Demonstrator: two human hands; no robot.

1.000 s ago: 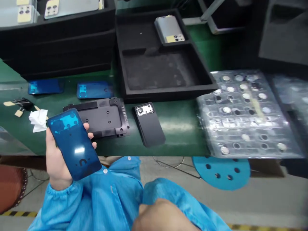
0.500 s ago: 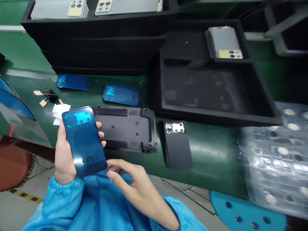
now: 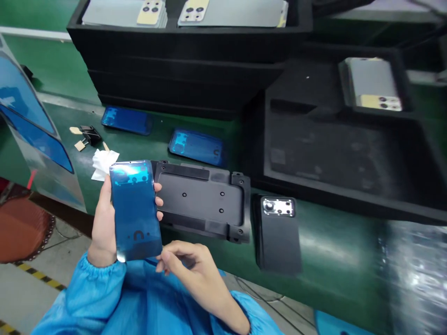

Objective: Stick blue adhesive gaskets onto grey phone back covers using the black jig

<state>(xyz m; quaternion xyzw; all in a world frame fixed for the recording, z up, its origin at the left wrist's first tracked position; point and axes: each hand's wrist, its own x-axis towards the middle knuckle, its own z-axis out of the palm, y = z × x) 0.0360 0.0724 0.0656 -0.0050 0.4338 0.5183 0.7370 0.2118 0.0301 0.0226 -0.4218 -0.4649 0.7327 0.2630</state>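
Note:
My left hand [image 3: 103, 223] grips a blue film-covered phone back panel [image 3: 136, 209], held upright above the table's front edge. My right hand [image 3: 190, 267] is just below and to the right of it, its thumb and forefinger pinched at the panel's lower right corner. A black fixture plate [image 3: 206, 202] lies on the green table right behind the panel. A dark phone back cover [image 3: 279, 232] with a camera cutout lies to the right of the fixture.
Two more blue panels [image 3: 127, 120] [image 3: 196, 146] lie further back. A white wipe [image 3: 104, 163] and small clips [image 3: 87, 135] sit at left. Black foam trays [image 3: 195, 60] with silver covers [image 3: 373, 83] fill the back. A clear blister tray [image 3: 415, 274] is at right.
My right hand came up from below and closed its fingertips on the panel's lower corner. My view swung left, so the table items shifted right.

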